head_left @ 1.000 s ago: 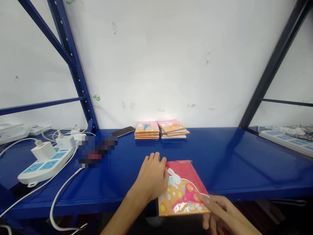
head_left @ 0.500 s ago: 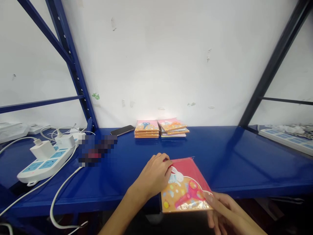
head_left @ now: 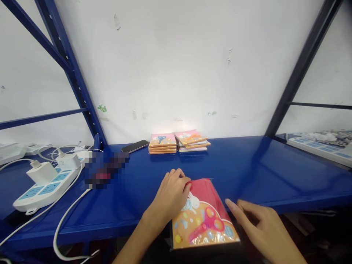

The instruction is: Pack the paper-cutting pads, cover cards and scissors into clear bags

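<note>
A plastic-wrapped paper-craft pack (head_left: pixel 205 212) reaches over the table's front edge. Its cover is red and orange with a white rabbit, and pink scissors (head_left: pixel 207 223) show on its front. My left hand (head_left: pixel 174 190) grips the pack by its upper left side, fingers curled over the edge; its thumb is mostly hidden. Just off the pack's right side is my right hand (head_left: pixel 258 223), thumb and fingers apart and holding nothing. Toward the wall, similar packs lie in a neat left stack (head_left: pixel 162 143) and a looser right stack (head_left: pixel 192 140).
The blue table (head_left: pixel 233 165) meets a white wall. A black phone (head_left: pixel 134 146) lies left of the stacks, near a pixelated dark object (head_left: pixel 107 170). A power strip (head_left: pixel 46 190) with chargers and a white cable (head_left: pixel 62 220) fills the left side. Blue metal posts frame both sides.
My right hand has let go of the pack's lower right side and moved away to the right. The left hand keeps its grip, and the view has shifted slightly.
</note>
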Available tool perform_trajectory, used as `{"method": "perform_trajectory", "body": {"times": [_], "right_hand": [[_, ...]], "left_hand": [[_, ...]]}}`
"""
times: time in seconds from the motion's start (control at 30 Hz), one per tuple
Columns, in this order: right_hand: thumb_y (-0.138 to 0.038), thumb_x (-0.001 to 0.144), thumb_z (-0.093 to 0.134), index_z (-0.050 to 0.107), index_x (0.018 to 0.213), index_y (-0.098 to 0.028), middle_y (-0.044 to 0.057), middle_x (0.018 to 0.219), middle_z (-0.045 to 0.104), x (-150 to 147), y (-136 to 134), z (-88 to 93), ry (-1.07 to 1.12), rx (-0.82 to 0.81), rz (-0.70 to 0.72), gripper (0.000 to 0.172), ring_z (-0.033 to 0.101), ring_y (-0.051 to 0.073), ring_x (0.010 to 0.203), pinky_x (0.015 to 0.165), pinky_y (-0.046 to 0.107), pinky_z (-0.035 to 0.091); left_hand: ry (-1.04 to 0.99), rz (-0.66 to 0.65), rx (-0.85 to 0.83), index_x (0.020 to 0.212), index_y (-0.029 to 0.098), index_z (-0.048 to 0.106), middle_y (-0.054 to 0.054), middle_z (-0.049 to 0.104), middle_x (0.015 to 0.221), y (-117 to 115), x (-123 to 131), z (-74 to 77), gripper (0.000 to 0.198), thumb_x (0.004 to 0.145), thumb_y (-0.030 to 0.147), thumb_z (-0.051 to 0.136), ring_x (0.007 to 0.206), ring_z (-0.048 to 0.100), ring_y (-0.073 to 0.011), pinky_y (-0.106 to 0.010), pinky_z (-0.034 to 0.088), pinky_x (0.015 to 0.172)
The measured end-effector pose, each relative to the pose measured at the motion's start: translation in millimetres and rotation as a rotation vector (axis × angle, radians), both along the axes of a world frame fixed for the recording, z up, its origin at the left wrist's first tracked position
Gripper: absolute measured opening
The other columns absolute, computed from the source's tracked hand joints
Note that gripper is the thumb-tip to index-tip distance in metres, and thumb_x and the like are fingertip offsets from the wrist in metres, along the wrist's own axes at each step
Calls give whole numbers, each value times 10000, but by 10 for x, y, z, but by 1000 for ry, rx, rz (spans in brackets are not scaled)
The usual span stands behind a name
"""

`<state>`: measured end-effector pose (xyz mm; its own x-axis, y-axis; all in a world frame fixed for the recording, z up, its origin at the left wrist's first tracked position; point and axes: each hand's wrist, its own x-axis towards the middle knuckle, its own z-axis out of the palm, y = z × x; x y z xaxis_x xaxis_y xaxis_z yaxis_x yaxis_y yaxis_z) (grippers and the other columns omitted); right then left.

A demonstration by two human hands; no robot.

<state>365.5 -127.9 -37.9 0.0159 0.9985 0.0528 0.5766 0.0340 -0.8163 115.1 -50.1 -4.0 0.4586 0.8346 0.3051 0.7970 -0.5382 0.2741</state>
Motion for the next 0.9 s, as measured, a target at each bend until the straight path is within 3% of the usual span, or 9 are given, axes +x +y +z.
{"method": "perform_trajectory", "body": {"times": [0.1, 0.17, 0.23, 0.47, 0.77, 0.9], "right_hand": [[-545, 992, 559, 784, 1001, -278, 54, 1070, 778, -72, 102, 127, -205, 314, 72, 349, 688, 280, 1024, 918, 364, 543], [-487, 998, 576, 710, 1318, -303, 58, 1372, 697, -146, 188, 152, -285, 393, 209, 393, 605, 307, 1293, 1128, 461, 462], [-456, 1004, 577, 639, 1429, -287, 71, 1452, 649, -211, 278, 144, -364, 424, 280, 462, 570, 314, 1359, 1162, 517, 440], [-289, 1013, 527, 730, 1305, -216, 121, 1309, 737, -293, 408, 111, -528, 541, 240, 363, 682, 306, 1211, 1051, 517, 537], [-266, 1045, 459, 681, 1362, -209, 101, 1376, 701, -271, 428, 73, -511, 521, 273, 391, 640, 286, 1281, 1098, 503, 510], [-270, 1029, 492, 668, 1351, -222, 124, 1355, 686, -268, 477, 57, -460, 604, 153, 370, 630, 294, 1259, 1066, 507, 530]], "left_hand": [[-27, 8, 12, 1079, 208, 775, -62, 700, 1056, 11, 8, -26, 306, 1044, 220, 472, 988, 612, -228, -402, 484, 893], [-29, 12, 26, 1075, 207, 776, -62, 701, 1053, 16, 10, -36, 300, 1044, 223, 478, 987, 614, -227, -399, 485, 893], [-21, 26, 41, 1060, 212, 780, -59, 703, 1039, 21, 13, -43, 303, 1045, 222, 477, 981, 617, -227, -396, 488, 883], [5, 54, 73, 978, 223, 779, -58, 703, 1007, 31, 22, -56, 339, 1046, 184, 449, 954, 625, -224, -382, 489, 847], [77, 17, 139, 954, 202, 762, -74, 687, 1025, 31, 14, -33, 364, 1047, 157, 413, 941, 608, -235, -401, 485, 836], [92, 7, 153, 981, 195, 766, -74, 686, 1028, 28, 16, -25, 353, 1044, 151, 422, 957, 605, -231, -393, 491, 850]]}}
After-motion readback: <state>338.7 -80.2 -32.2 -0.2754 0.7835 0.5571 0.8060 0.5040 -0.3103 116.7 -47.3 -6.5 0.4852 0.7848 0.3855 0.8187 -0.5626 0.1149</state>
